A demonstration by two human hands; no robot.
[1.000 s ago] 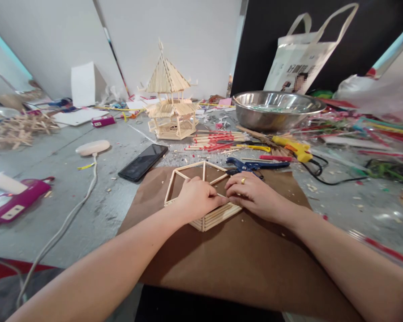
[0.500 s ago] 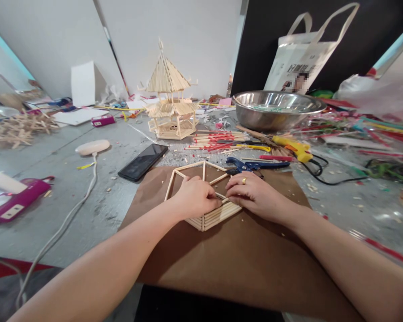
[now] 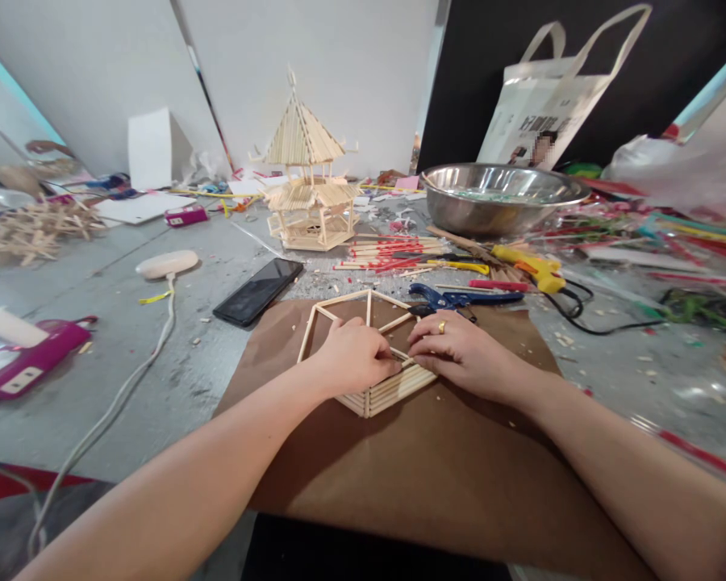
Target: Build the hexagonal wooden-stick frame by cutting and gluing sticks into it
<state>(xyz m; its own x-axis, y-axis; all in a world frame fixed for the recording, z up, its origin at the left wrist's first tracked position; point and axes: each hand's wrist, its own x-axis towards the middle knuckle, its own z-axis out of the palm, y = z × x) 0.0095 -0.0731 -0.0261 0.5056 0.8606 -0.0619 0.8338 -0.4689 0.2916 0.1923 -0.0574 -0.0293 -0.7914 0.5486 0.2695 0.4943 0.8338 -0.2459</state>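
Observation:
A hexagonal frame of stacked wooden sticks [image 3: 387,391] lies on a brown paper sheet [image 3: 436,460] in front of me. My left hand [image 3: 354,355] rests on the frame's near side with its fingers curled and pinched on a thin stick. My right hand [image 3: 460,351], wearing a gold ring, lies close beside it, its fingers pressed together on the same stick at the frame's right corner. The two hands almost touch. The stick between them is mostly hidden.
Blue cutters [image 3: 460,297] lie just beyond my right hand. A black phone [image 3: 258,291], a stick pagoda model [image 3: 307,181], red and plain sticks [image 3: 393,252], a yellow glue gun [image 3: 529,266], a steel bowl [image 3: 502,194] and a pink tool [image 3: 21,367] surround the sheet.
My left hand has drawn back slightly to the left along the frame. My right hand has barely moved.

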